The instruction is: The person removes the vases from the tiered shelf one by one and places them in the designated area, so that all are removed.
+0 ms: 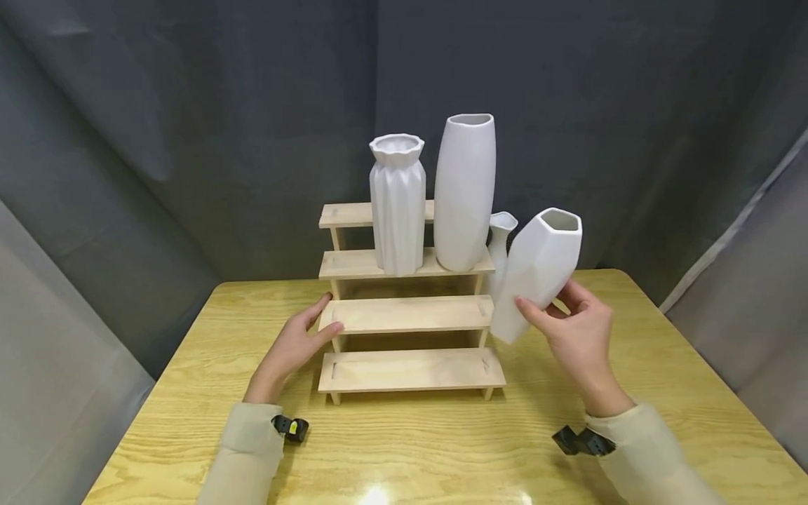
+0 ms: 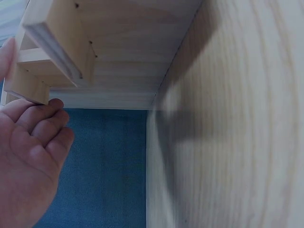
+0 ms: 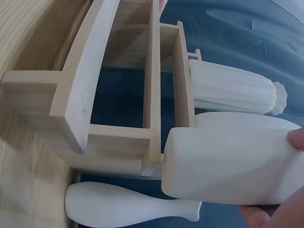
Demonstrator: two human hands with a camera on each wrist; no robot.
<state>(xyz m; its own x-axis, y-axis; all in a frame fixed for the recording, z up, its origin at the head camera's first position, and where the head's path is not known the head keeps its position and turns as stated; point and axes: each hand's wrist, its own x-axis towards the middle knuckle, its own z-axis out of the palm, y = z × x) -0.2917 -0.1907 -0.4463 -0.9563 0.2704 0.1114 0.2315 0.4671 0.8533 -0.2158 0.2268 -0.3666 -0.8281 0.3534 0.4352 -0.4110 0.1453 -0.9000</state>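
Note:
A tiered wooden stand (image 1: 407,315) carries two white vases on its second step from the top: a pleated vase (image 1: 398,210) with a ruffled rim, and a tall smooth vase (image 1: 465,193) to its right. My right hand (image 1: 577,337) grips a faceted white vase (image 1: 544,256) low on its body, thumb in front and fingers behind. That vase leans rightward in the air beside the stand's right end. My left hand (image 1: 297,347) holds the left end of the third step, thumb on top; in the left wrist view its curled fingers (image 2: 45,121) lie against the wood.
A slim-necked white vase (image 3: 118,204) stands on the table to the right of the stand, partly hidden behind the held vase in the head view. The yellow wood-grain table (image 1: 404,449) is bordered by dark grey curtains (image 1: 284,140) at the back.

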